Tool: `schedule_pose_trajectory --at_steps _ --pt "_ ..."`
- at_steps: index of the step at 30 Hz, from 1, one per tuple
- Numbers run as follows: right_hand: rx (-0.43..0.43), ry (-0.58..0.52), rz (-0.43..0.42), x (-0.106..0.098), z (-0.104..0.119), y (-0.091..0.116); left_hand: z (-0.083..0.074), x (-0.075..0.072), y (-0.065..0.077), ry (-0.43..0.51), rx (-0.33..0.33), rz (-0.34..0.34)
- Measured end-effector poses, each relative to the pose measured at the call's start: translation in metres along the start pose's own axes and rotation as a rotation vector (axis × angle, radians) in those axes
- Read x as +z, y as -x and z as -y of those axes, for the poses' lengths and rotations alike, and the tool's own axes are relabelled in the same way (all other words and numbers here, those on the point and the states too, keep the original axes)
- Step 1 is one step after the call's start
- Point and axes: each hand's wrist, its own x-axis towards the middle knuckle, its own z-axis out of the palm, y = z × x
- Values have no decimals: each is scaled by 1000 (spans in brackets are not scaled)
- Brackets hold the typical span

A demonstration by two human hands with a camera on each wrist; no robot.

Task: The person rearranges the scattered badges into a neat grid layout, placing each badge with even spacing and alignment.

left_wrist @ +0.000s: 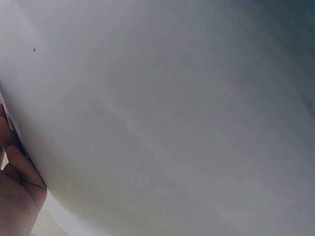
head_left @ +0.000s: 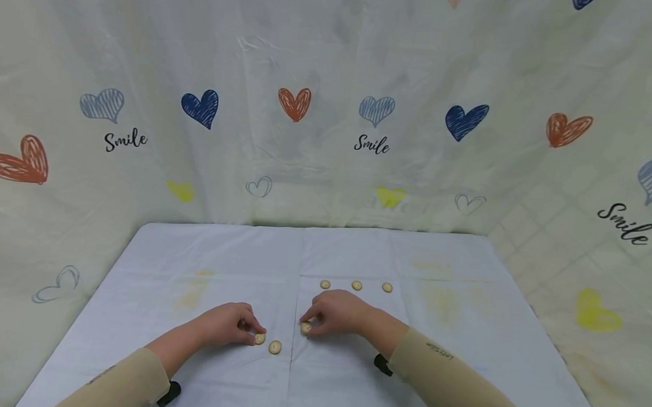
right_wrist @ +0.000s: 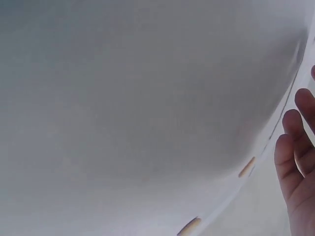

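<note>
My left hand (head_left: 232, 324) pinches a round wooden button (head_left: 260, 339) at its fingertips, low over the white cloth. Just right of it, a second wooden button (head_left: 275, 347) lies flat and untouched. Farther right, my right hand (head_left: 339, 313) has thumb and forefinger around another wooden button (head_left: 306, 328), close to the cloth's crease. Only part of the left hand (left_wrist: 19, 191) shows at the edge of the left wrist view. In the right wrist view, fingers of the right hand (right_wrist: 295, 147) appear at the side, their tips hiding no button there.
Behind the right hand, three more wooden buttons, the left one (head_left: 325, 284), the middle one (head_left: 357, 285) and the right one (head_left: 387, 287), lie in a row. White cloth (head_left: 356, 253) covers the table. A curtain (head_left: 332, 58) printed with hearts hangs behind it.
</note>
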Motion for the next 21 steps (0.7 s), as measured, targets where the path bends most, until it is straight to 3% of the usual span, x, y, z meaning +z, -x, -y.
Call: schedule_pose_trajectory --at_steps 11,21 --pt "118 -25 -6 -15 -24 32 -1 -2 0 2 4 3" --pt "227 -45 -68 -29 -65 93 0 0 0 -12 14 12"
